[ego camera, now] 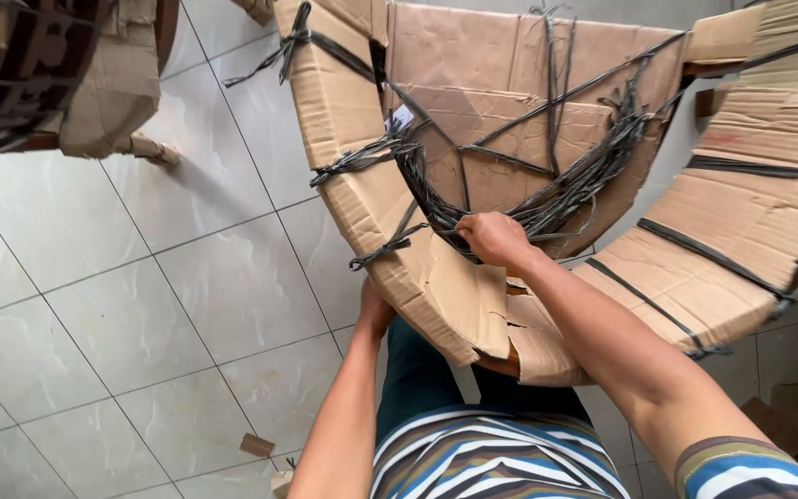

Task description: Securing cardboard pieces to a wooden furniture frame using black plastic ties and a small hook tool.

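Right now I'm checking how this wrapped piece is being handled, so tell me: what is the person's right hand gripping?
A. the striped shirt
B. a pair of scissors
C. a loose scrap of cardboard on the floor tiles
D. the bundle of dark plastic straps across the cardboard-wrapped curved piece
D: the right hand is closed on the tangle of dark plastic straps that cross the cardboard wrapping, while the left hand reaches under its curved edge.

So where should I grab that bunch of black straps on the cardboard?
Grab the bunch of black straps low down, where they gather thick by the right hand, coming from above. Higher up they fan out thin and lie flat against the cardboard, so there's less to hook.
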